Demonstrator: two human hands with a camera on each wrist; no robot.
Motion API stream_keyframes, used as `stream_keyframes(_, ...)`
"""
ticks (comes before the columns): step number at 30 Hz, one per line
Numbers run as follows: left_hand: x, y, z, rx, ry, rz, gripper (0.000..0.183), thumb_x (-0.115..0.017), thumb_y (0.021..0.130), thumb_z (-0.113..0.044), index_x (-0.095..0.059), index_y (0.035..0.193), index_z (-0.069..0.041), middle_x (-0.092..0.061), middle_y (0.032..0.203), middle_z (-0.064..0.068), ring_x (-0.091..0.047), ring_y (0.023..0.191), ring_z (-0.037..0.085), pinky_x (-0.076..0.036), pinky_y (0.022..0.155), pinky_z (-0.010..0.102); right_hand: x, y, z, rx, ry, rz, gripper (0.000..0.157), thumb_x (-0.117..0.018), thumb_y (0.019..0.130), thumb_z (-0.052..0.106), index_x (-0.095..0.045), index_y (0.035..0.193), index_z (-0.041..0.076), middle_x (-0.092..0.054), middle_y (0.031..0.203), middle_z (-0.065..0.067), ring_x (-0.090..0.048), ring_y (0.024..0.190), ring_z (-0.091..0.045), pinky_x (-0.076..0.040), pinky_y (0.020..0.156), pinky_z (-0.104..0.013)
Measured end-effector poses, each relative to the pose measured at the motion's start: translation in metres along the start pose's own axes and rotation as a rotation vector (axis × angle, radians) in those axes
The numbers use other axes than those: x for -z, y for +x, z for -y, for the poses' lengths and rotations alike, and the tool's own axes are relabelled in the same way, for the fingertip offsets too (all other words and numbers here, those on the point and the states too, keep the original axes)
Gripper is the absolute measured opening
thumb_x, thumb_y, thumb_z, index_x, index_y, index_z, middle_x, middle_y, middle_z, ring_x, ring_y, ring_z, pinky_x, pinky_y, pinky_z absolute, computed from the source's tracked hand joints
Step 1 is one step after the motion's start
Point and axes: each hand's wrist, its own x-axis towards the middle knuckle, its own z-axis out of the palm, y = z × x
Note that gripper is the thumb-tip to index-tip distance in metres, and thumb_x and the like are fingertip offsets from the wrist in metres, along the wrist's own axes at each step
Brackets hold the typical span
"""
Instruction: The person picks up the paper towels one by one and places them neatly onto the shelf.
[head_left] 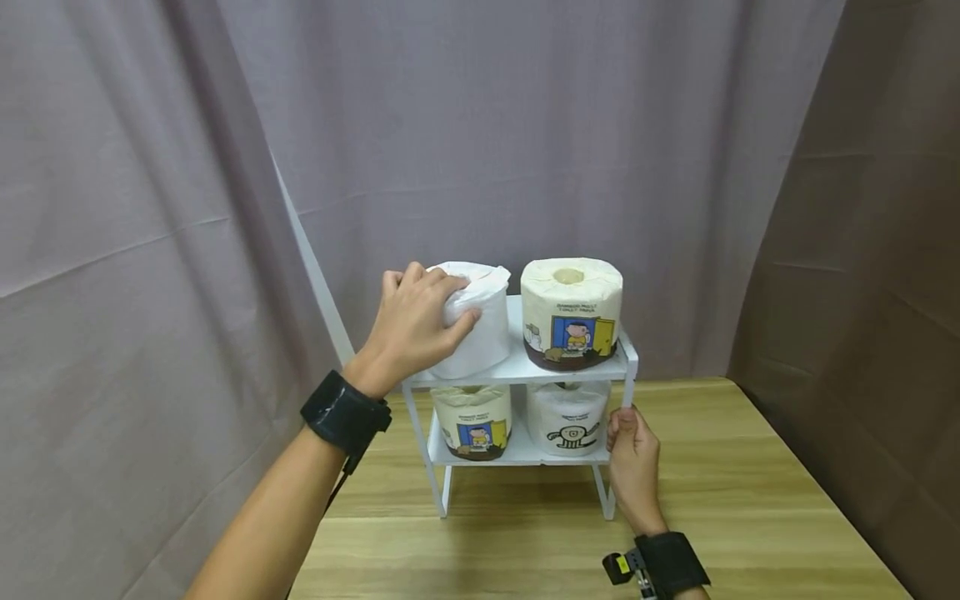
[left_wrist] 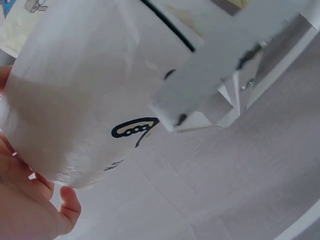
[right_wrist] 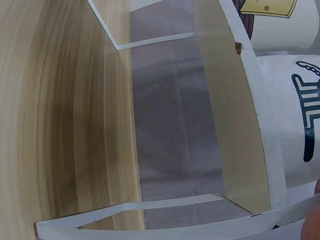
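A two-tier white rack (head_left: 519, 373) carries several wrapped toilet paper rolls. My left hand (head_left: 414, 323) grips a white toilet paper roll (head_left: 486, 333) at the left of the upper shelf, fingers over its top and thumb against its front. In the left wrist view, that roll (left_wrist: 85, 95) shows a dark printed figure, and fingers (left_wrist: 25, 195) curl along its side. A cream roll (head_left: 573, 308) with a cartoon print stands to its right. My right hand (head_left: 634, 462) holds the rack's right front leg, thumb up, beside the lower shelf.
Another cream roll (head_left: 474, 423) stands on the lower shelf at left, and a white roll (head_left: 567, 417) with a cartoon figure at right. The rack stands on a wooden table (head_left: 735, 483). Grey curtains (head_left: 480, 125) hang behind and to the left, with a brown one (head_left: 862, 275) at right.
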Motion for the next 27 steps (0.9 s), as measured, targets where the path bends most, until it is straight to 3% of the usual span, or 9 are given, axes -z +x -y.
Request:
stream_keyframes(8,0.001,-0.005,0.009,-0.026,0.002,0.012,0.052,-0.064,0.099,-0.047,-0.068,0.136,-0.011,-0.070,0.126,0.009,-0.052,0.101,0.027,-0.037,0.090,0.049,-0.002,0.003,0.001,-0.002,-0.022,0.002,0.045,-0.038,0.115,0.022,-0.047,0.083,-0.008,-0.043,0.068,0.002,-0.041,0.059,-0.008,-0.036,0.055,-0.022)
stream_keyframes(15,0.002,-0.003,0.027,-0.094,-0.078,-0.022,0.055,-0.066,0.097,-0.056,-0.067,0.133,-0.014,-0.062,0.130,0.010,-0.051,0.112,0.029,-0.039,0.092,0.047,-0.001,0.001,0.001,-0.022,-0.031,-0.012,0.045,-0.038,0.115,0.023,-0.048,0.083,-0.008,-0.044,0.066,-0.001,-0.042,0.059,-0.009,-0.036,0.054,-0.021)
stream_keyframes(21,-0.003,-0.007,0.057,-0.196,-0.205,-0.014,0.045,-0.055,0.099,-0.039,-0.066,0.135,-0.014,-0.063,0.139,0.007,-0.049,0.127,0.028,-0.035,0.105,0.052,0.000,0.002,0.000,-0.028,-0.016,-0.017,0.043,-0.038,0.115,0.019,-0.048,0.084,-0.010,-0.043,0.067,0.000,-0.040,0.059,-0.010,-0.035,0.054,-0.023)
stream_keyframes(27,-0.006,-0.010,0.077,-0.309,-0.331,-0.002,0.048,-0.055,0.095,-0.028,-0.066,0.139,-0.014,-0.066,0.142,0.001,-0.049,0.128,0.027,-0.035,0.100,0.054,-0.001,0.002,-0.001,0.001,-0.022,-0.005,0.042,-0.037,0.115,0.015,-0.047,0.084,-0.010,-0.043,0.066,-0.003,-0.041,0.058,-0.012,-0.035,0.053,-0.024)
